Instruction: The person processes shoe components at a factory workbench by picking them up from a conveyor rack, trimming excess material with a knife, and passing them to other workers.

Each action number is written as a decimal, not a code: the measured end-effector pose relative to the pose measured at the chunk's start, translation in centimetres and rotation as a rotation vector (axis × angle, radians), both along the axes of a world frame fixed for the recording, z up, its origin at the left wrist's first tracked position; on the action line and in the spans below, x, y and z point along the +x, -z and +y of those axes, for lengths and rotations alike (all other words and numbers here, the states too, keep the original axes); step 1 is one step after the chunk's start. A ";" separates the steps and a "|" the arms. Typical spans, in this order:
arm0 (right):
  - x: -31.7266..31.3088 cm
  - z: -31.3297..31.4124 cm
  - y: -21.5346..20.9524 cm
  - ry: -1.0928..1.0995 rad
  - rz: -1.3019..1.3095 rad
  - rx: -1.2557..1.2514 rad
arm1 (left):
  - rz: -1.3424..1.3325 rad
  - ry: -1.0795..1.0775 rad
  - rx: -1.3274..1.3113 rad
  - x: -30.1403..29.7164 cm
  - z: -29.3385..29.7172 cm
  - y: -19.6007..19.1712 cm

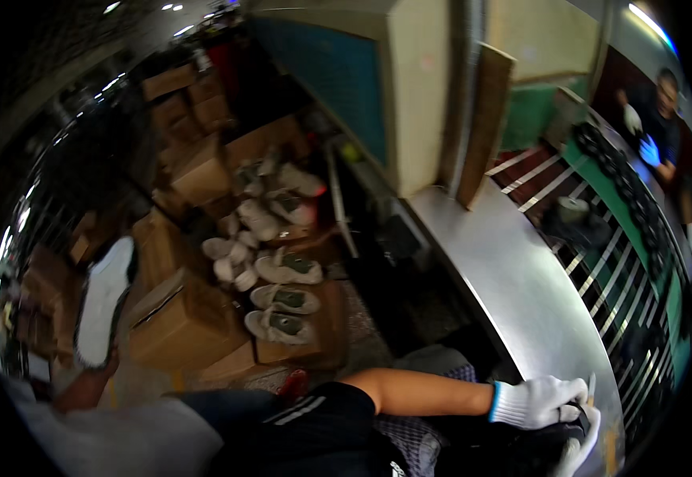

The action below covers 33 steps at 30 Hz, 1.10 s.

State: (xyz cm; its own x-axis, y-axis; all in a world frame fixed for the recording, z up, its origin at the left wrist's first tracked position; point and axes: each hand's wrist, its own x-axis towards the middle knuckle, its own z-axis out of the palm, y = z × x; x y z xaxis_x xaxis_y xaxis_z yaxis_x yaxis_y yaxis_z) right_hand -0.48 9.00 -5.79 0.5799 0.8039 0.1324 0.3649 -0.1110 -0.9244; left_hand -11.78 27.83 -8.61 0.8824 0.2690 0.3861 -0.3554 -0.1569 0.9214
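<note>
The gloved left hand [538,402] and right hand [586,442] were closed around a dark item [570,432], near the right edge of the metal surface [525,274], which offered open room beyond.

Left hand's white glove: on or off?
On: the white glove covers the left hand, its blue-edged cuff around the wrist, the forearm bare above it.

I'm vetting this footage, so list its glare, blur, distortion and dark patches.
Head view: glare whitens the metal bench top; head view: fisheye distortion curves its edges; head view: shoes and cartons look soft and dim; head view: shadow hides details of the dark item at the white gloves.
</note>
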 end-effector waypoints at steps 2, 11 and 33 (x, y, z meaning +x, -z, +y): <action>2.6 0.0 -2.1 -0.158 -0.204 -0.233 | 0.036 -0.042 -0.077 1.3 0.4 0.8; 6.7 9.0 -7.1 -0.766 0.152 -0.501 | -0.026 -0.540 0.187 -1.1 -1.4 2.9; 3.7 5.6 -7.7 -0.732 -0.028 -0.109 | -0.007 -0.585 0.376 -4.1 -1.3 -1.2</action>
